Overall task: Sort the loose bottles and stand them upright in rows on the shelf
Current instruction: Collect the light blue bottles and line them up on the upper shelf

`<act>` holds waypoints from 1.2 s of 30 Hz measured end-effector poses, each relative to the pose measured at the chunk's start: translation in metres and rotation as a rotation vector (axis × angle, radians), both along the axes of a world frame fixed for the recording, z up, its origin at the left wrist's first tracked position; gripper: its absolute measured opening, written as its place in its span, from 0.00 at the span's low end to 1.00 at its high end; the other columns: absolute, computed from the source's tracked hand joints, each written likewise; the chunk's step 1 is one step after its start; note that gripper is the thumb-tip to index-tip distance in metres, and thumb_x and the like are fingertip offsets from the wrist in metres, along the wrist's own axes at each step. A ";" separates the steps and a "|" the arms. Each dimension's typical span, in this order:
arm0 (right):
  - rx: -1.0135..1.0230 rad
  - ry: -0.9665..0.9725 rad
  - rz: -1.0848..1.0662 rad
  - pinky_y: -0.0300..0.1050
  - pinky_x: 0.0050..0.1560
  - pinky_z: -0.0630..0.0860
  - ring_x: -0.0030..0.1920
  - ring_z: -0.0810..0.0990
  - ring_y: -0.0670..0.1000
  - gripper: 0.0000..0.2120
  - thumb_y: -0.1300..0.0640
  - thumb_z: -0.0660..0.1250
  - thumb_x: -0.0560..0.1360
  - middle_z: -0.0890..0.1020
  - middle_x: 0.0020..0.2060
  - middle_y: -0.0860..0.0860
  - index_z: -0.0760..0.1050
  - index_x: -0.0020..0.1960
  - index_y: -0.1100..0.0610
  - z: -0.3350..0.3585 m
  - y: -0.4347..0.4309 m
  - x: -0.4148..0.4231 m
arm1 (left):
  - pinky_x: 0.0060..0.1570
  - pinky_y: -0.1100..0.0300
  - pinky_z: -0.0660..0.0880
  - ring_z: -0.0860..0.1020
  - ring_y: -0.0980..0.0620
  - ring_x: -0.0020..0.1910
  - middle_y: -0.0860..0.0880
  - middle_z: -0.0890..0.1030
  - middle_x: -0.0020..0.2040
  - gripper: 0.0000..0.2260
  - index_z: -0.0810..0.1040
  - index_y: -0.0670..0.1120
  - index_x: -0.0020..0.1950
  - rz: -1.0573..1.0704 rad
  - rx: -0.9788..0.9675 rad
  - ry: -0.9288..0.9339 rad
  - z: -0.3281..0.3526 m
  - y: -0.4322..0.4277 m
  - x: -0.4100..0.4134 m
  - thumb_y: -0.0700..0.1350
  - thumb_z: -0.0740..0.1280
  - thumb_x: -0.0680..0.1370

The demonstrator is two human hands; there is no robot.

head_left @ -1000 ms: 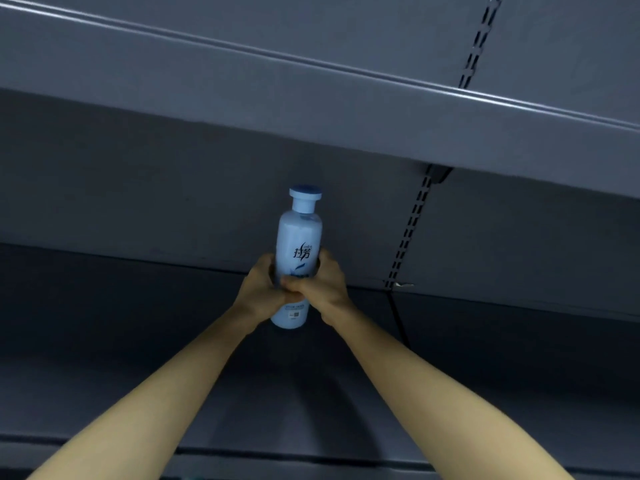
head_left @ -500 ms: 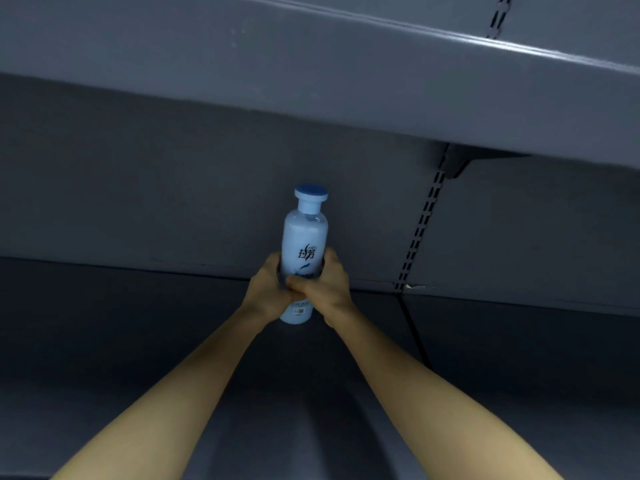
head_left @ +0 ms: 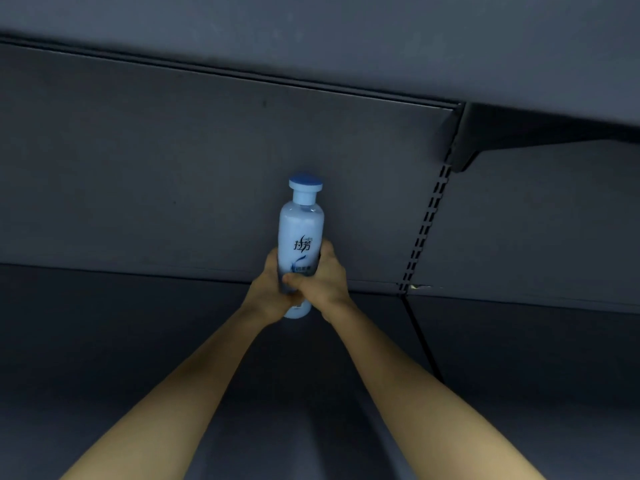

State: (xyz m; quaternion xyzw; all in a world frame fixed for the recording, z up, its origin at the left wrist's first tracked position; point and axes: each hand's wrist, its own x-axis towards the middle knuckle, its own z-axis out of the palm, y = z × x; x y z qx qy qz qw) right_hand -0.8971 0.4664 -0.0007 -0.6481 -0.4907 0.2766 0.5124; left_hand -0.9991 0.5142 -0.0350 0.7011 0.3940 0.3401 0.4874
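Observation:
A pale blue bottle with a darker blue cap stands upright at the back of the dark grey shelf, close to the back panel. My left hand grips its lower body from the left. My right hand grips it from the right, thumb across the front. The hands hide the lower label; only the bottle's base shows below them. I cannot tell whether the base touches the shelf.
The shelf above overhangs the bottle. A slotted upright with a bracket runs down the back panel to the right. A seam divides the shelf floor.
The view has tilted down and moved in under the upper shelf. The bottle, held in both hands, has gone slightly further back towards the panel.

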 end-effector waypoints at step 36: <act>-0.012 -0.182 -0.063 0.45 0.52 0.76 0.58 0.77 0.54 0.26 0.61 0.72 0.71 0.77 0.59 0.54 0.64 0.64 0.59 0.002 0.015 -0.001 | 0.51 0.60 0.70 0.74 0.52 0.57 0.48 0.74 0.62 0.26 0.59 0.48 0.72 0.010 0.067 0.178 0.000 0.008 -0.002 0.41 0.66 0.78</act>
